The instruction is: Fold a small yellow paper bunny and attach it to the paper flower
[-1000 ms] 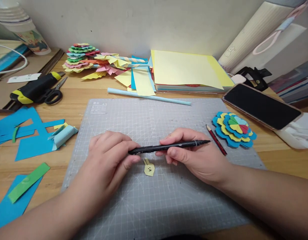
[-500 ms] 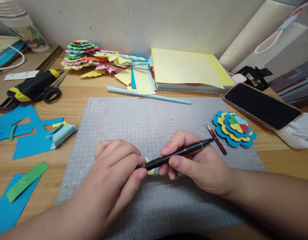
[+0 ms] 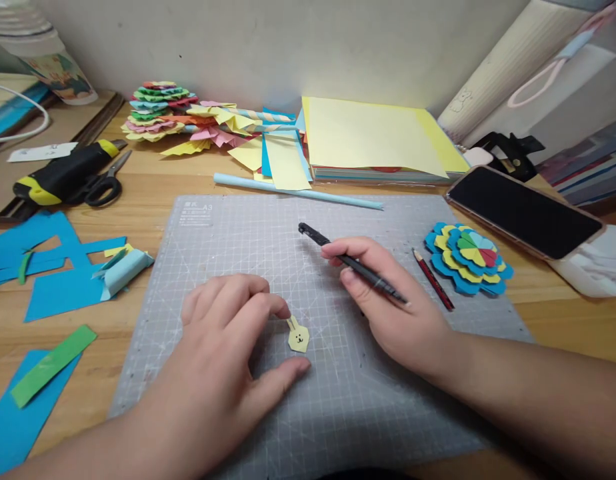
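Note:
A small yellow paper rabbit head (image 3: 299,339) lies on the grey cutting mat (image 3: 238,247), with a tiny black face drawn on it. My left hand (image 3: 233,353) rests beside it, thumb and fingers apart; the index fingertip is at the rabbit's ears, and I cannot tell whether it presses on them. In my right hand (image 3: 388,300) is a black marker pen (image 3: 368,272), gripped between thumb and fingers above the mat, its far end pointing up and left. A short dark red pencil (image 3: 433,280) lies right of that hand.
A layered paper flower (image 3: 471,257) and a phone (image 3: 525,210) sit at the right. Behind the mat are a pale blue paper tube (image 3: 298,191) and a yellow paper stack (image 3: 378,137). Scissors (image 3: 105,187), a black-yellow tool (image 3: 63,173) and blue paper scraps (image 3: 63,290) lie left.
My right hand has drawn the marker pen away from my left hand and tilted it the other way. The left thumb and fingers have spread, uncovering the rabbit head.

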### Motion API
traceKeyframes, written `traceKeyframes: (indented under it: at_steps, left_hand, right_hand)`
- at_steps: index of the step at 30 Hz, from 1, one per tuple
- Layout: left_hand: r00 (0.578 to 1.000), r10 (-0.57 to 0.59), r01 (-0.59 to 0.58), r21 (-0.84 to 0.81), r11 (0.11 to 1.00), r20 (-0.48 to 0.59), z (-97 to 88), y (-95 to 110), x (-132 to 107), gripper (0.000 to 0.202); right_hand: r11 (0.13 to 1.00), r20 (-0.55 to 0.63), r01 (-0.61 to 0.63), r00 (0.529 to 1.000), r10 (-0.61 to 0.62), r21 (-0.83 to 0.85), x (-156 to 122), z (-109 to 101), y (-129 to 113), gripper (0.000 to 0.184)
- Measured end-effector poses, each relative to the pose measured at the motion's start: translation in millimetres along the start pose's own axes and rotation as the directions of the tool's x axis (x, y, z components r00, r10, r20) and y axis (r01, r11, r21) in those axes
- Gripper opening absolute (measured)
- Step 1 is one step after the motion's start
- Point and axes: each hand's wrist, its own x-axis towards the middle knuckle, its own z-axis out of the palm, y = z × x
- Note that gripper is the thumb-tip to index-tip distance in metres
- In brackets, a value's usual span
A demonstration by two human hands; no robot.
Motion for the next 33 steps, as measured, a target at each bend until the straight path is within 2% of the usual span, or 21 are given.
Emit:
traceKeyframes:
  at_steps: [2,4,7,12,16,19,20,22,25,28,30,33]
  left_hand:
    - [1.0,-0.008,0.008,0.004,1.0,-0.009,0.2,-1,0,0.027]
    - [1.0,0.007,-0.007,0.003,1.0,0.006,0.2,-2,1,0.026]
    - [0.999,0.032,-0.032,-0.005,0.999,0.028,0.2,-1,2,0.024]
    - [1.0,-0.011,0.011,-0.004,1.0,0.013,0.3,-1,1,0.02]
    - [1.0,-0.005,0.005,-0.019,1.0,0.017,-1.5,-2,0,0.019]
    - [0.995,-0.012,0.008,-0.037,0.999,-0.1,-5.1,-1,-2,0.024]
    - [0.988,-0.015,0.01,-0.035,0.999,-0.154,-6.3,-1,-2,0.028]
    - [0.977,0.003,-0.007,-0.018,1.0,-0.212,-7.4,-1,-4,0.03]
    - [0.989,0.098,-0.099,0.0,0.995,-0.114,-6.4,-1,-5,0.016]
    - [0.989,0.148,-0.148,0.006,0.989,-0.016,-6.0,4,-5,0.027]
    - [0.993,0.117,-0.115,-0.059,0.992,0.029,-8.9,10,-5,0.03]
    - [0.991,0.029,0.019,-0.348,0.937,0.131,-18.3,21,-6,0.032]
  right_hand:
    - [0.986,0.091,0.104,0.992,-0.093,-0.133,0,-2,-1,0.028]
    - [0.974,0.144,0.144,0.982,-0.119,-0.177,1,-3,-1,0.032]
    - [0.964,0.177,0.17,0.975,-0.134,-0.206,3,-2,0,0.036]
    - [0.968,0.183,0.18,0.972,-0.148,-0.175,3,2,3,0.032]
    - [0.988,0.042,0.135,0.989,-0.138,0.067,3,4,3,0.021]
    - [0.945,-0.061,0.033,0.998,-0.014,0.326,-1,7,-6,0.013]
    - [0.917,-0.047,-0.014,0.998,0.036,0.398,-3,9,-10,0.013]
    - [0.848,0.055,-0.129,0.992,0.117,0.515,-10,14,-19,0.017]
    - [0.745,0.244,-0.303,0.951,0.192,0.594,-18,23,-28,0.022]
    - [0.707,0.336,-0.389,0.915,0.223,0.591,-20,26,-28,0.024]
    - [0.708,0.361,-0.384,0.913,0.192,0.592,-20,24,-26,0.024]
    - [0.71,0.369,-0.302,0.927,0.064,0.636,-21,18,-27,0.021]
